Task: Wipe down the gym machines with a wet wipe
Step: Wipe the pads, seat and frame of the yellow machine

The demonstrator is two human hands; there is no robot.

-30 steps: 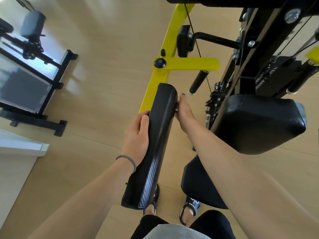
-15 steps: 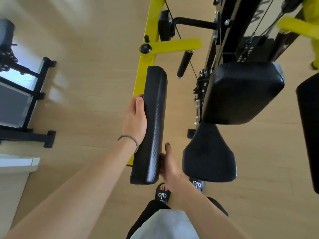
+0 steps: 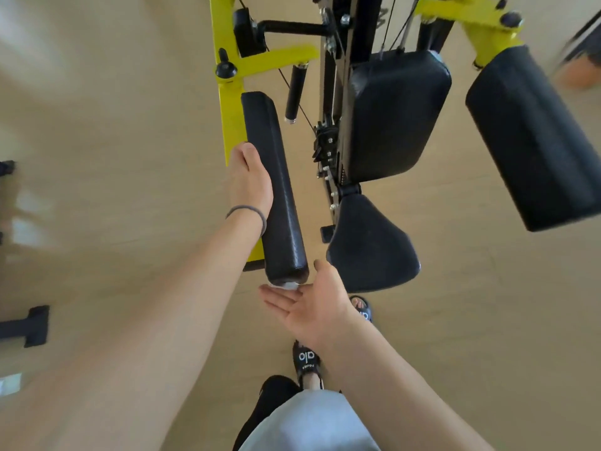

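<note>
Left hand gripping arm pad, right hand flat beneath, possibly pressing wipe

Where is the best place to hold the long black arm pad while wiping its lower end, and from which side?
Probably mid-length on the long black arm pad, from its left side, where the left hand already grips it. The pad is narrow, so fingers wrap its edge, and this leaves the lower end free for the right hand and the wet wipe.

Left hand grips arm pad; right hand (fingers straight) presses wet wipe under pad end.
</note>
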